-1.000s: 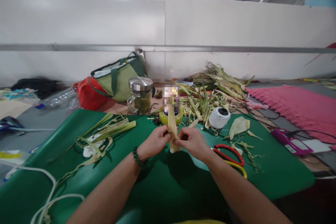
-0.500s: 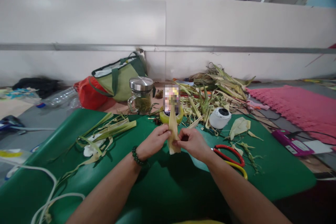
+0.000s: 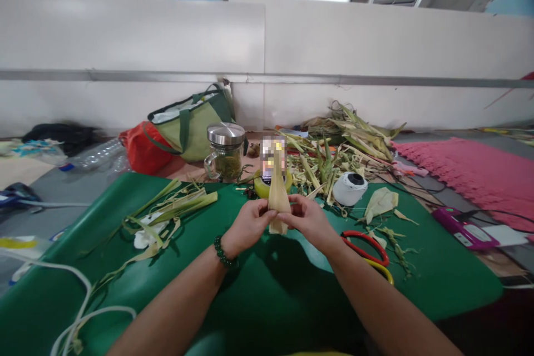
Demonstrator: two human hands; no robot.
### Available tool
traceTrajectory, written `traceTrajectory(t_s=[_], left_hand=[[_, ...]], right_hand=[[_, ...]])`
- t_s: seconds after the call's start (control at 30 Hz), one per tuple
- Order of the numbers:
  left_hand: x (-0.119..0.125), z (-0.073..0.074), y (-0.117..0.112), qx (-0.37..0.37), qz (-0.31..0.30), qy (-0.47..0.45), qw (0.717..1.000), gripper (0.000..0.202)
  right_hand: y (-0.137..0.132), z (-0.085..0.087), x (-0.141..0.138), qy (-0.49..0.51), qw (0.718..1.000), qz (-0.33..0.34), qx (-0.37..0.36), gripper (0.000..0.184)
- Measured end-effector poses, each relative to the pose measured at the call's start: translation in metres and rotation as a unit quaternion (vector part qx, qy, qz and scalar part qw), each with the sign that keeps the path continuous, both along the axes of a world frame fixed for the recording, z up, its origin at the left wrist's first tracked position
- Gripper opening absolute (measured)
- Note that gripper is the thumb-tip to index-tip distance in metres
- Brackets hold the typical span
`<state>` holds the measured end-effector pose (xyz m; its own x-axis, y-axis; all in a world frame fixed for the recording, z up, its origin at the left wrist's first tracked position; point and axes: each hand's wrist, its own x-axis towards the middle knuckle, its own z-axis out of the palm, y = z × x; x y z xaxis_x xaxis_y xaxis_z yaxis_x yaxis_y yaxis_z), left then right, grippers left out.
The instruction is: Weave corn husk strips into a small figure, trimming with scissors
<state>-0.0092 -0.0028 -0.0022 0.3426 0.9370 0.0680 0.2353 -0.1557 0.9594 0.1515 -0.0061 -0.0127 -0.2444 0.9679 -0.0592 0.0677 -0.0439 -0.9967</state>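
Observation:
A pale, dry corn husk strip (image 3: pixel 278 200) stands upright over the green mat (image 3: pixel 267 300), pinched from both sides. My left hand (image 3: pixel 247 225), with a dark bead bracelet at the wrist, grips its left edge. My right hand (image 3: pixel 311 219) grips its right edge with thumb and fingers closed. Just behind the husk sit a yellow tape roll (image 3: pixel 261 187) and a blurred small object on it.
Red and yellow scissors (image 3: pixel 369 250) lie right of my right hand. Green leaf strips (image 3: pixel 175 208) lie at the left, a husk pile (image 3: pixel 337 144) behind. A lidded glass jar (image 3: pixel 225 150), a white round device (image 3: pixel 349 187), a green bag (image 3: pixel 187 122), a pink mat (image 3: pixel 471 169) and white cables (image 3: pixel 70 300) surround the mat.
Both hands have drawn closer together around the husk and lifted it slightly. The husk's lower end looks shorter below my fingers.

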Motion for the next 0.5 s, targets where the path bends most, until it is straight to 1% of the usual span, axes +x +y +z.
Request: traceTrajectory(t_s=[0.1,0.2,0.37,0.5], left_hand=[[-0.0007,0.0017,0.0,0.002,-0.018,0.003,1.0,0.019],[-0.0016,0.0014,0.0008,0.005,-0.032,-0.002,0.999,0.018],[-0.0018,-0.0024,0.0009,0.02,-0.007,0.022,1.0,0.019],[0.0009,-0.004,-0.0001,0.021,0.012,0.009,1.0,0.019]], right_hand=[[0.0009,0.0024,0.001,0.022,0.999,0.012,-0.021,0.028],[0.0015,0.002,0.0011,0.019,1.0,-0.003,-0.016,0.025],[0.001,0.0009,0.0003,-0.003,1.0,-0.02,0.003,0.023],[0.001,0.0005,0.0007,-0.023,0.998,-0.035,0.038,0.024]])
